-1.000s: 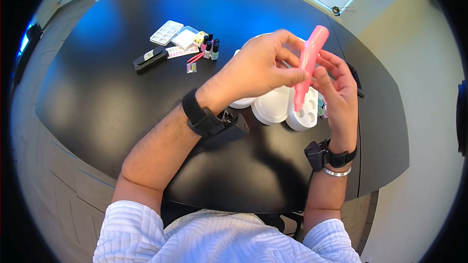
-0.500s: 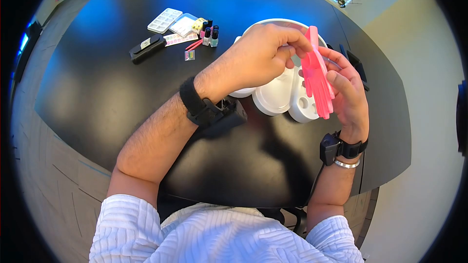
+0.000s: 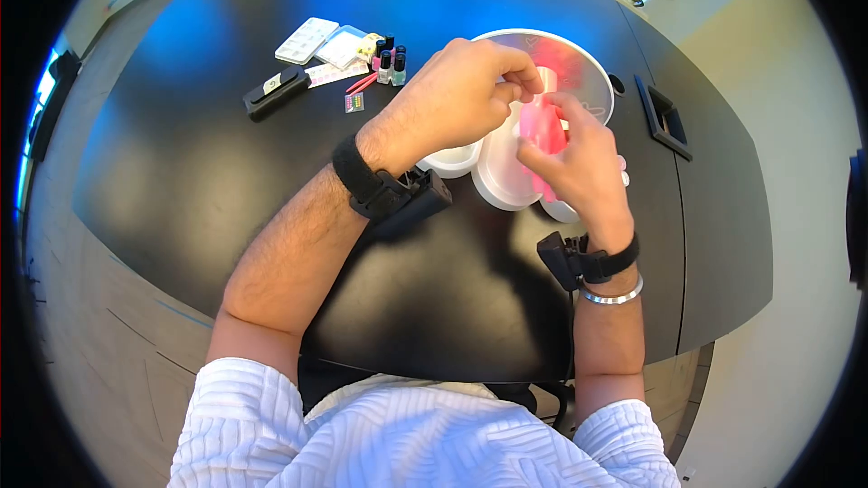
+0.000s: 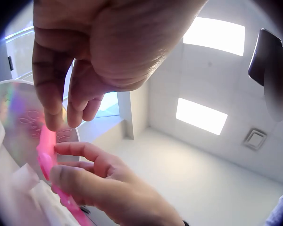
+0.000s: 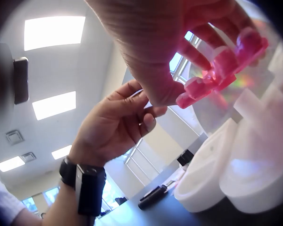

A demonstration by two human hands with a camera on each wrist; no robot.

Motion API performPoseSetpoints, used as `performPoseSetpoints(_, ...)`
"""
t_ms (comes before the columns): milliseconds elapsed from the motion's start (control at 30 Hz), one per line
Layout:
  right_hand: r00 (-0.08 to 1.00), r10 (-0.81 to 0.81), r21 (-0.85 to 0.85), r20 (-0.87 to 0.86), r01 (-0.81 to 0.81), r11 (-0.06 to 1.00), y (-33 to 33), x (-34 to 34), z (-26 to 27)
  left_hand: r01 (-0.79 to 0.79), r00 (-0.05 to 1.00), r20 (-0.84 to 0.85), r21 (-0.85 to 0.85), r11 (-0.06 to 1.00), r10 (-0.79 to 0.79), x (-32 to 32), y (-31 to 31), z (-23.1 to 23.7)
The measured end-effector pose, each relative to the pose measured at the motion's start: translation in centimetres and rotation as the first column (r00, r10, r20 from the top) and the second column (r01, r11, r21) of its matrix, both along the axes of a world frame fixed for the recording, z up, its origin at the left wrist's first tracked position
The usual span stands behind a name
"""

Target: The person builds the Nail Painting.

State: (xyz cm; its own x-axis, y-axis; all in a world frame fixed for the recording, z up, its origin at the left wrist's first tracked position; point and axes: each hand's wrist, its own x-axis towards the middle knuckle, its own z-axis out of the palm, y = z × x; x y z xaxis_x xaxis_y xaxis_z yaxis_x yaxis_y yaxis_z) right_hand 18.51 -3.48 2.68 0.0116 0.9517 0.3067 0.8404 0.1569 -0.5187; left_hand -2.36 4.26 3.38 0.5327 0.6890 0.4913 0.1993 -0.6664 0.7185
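A pink translucent plastic hand is held upright over a white multi-part stand. My right hand grips it from the right side, thumb and fingers about its body. At its top end my left hand pinches with curled fingertips. In the left wrist view the left fingertips meet the top of the pink plastic hand, and the right thumb and forefinger press its side. Seen from the right wrist, several rounded pink ends stick out below the right fingers.
Behind the hands stands a round shiny disc with script on it. At the back left lie a white palette, several nail polish bottles, pink tweezers and a black handheld device. A black frame sits at right.
The pink plastic hand has been turned from edge-on and brought left and forward over the white stand. The right hand went left with it; the left hand stayed at its top end.
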Motion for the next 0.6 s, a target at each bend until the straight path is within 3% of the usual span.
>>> performPoseSetpoints(33,1.000,-0.005,0.002,-0.007,0.005,1.000,0.2,-0.1,-0.7,0.005,1.000,-0.007,0.002,1.000,-0.005,0.0,0.0,0.0)
performPoseSetpoints(100,0.982,-0.003,0.116,0.190,-0.019,0.993,0.5,-0.1,-1.9,0.003,0.999,-0.045,-0.029,1.000,-0.005,0.0,-0.1,0.0)
performPoseSetpoints(300,0.973,-0.034,-0.004,0.229,0.035,0.999,0.0,-0.6,-1.6,0.021,0.997,-0.070,-0.080,0.997,-0.026,0.0,-0.1,-0.2)
performPoseSetpoints(600,0.937,-0.056,-0.001,0.346,0.061,0.998,0.1,-0.7,-2.2,-0.059,0.991,-0.128,-0.104,0.993,0.046,-1.2,0.8,0.5)
